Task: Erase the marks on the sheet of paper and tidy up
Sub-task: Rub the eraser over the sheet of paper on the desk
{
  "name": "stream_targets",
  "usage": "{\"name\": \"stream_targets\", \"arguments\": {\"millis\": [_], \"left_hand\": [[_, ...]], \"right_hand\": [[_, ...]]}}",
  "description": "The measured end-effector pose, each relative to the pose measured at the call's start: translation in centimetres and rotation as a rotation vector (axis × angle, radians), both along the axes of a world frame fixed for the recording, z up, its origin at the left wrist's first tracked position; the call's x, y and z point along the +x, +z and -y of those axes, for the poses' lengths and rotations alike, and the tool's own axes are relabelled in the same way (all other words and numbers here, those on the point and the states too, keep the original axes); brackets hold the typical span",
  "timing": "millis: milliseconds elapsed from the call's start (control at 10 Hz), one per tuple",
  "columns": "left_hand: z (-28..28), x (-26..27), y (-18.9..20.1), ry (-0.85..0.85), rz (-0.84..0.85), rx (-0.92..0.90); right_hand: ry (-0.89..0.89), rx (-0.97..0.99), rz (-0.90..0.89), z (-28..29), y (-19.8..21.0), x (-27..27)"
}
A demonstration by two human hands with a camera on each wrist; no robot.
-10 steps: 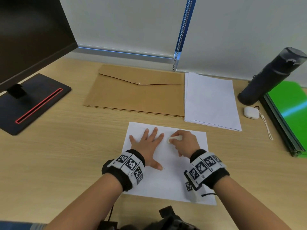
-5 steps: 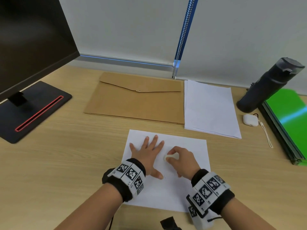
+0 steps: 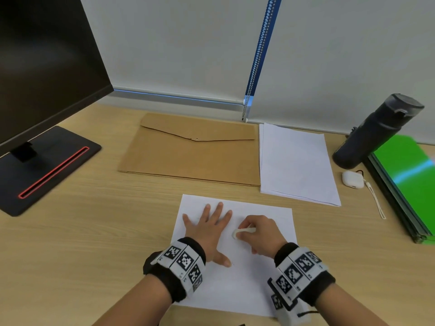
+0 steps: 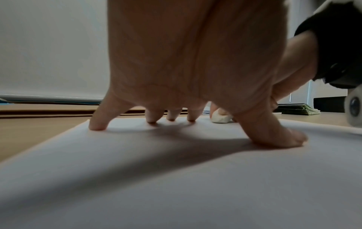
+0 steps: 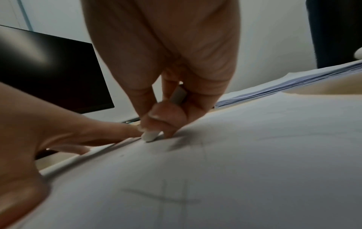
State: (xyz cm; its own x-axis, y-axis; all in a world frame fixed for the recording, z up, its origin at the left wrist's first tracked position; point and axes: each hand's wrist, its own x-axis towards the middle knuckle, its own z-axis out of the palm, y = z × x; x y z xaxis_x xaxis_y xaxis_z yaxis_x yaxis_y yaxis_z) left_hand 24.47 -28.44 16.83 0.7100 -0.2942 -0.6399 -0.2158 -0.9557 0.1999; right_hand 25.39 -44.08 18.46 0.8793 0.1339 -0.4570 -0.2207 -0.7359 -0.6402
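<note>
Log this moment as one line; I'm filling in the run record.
phase: erasing | left hand: flat, pressing sheet of paper | right hand: pinches eraser on sheet | pencil marks: remain

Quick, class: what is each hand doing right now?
Left hand: open, fingers spread, pressing the sheet of paper flat.
Right hand: closed, pinching the eraser against the sheet.

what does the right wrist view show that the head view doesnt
Only the right wrist view shows faint crossing pencil lines left on the sheet. Only the head view shows the brown envelope, the dark bottle and the earbud case. Both show the right hand pinching the white eraser on the sheet of paper, and the left hand spread flat on it.
</note>
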Motion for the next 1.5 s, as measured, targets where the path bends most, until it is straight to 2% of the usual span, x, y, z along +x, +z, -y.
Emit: {"name": "stream_targets", "arguments": {"millis": [100, 300, 500, 600, 700, 800, 1000, 1200, 1300, 1400, 1500], "left_hand": [[0.1, 0.0, 0.1, 0.001, 0.003, 0.003], [0.1, 0.0, -0.1, 0.009, 0.011, -0.011], [0.0, 0.0, -0.1, 0.007, 0.008, -0.014], [0.0, 0.0, -0.2, 0.006, 0.004, -0.017], [0.1, 0.0, -0.1, 0.004, 0.01, -0.015], [0.1, 0.0, 0.0, 0.005, 0.011, -0.011], [0.0, 0.0, -0.2, 0.007, 0.007, -0.021], [0.1, 0.0, -0.1, 0.003, 0.004, -0.006], [0.1, -0.1, -0.1, -0.001, 0.001, -0.01], [0.0, -0.1, 0.0, -0.006, 0.0, -0.006], [0.1, -0.1, 0.0, 0.006, -0.001, -0.012]], "right_hand": [[-0.082, 0.025, 0.056, -0.3, 0.0, 0.5], [0.06, 0.012, 0.032, -0.4, -0.5, -0.9], [-0.073, -0.024, 0.12, -0.5, -0.7, 0.2], [0.038, -0.024, 0.06, -0.6, -1.2, -1.3], [0.034, -0.029, 0.046, -0.1, -0.9, -0.6], [-0.083, -0.03, 0.116, -0.1, -0.6, 0.6], [-0.002, 0.0, 0.066, -0.4, -1.1, -1.9], [-0.109, -0.018, 0.136, -0.2, -1.0, -0.2], [0.042, -0.036, 0.08, -0.3, -1.3, -1.7], [0.02, -0.073, 0.08, -0.2, -0.8, -0.3], [-0.092, -0.08, 0.132, -0.5, -0.6, 1.1]]}}
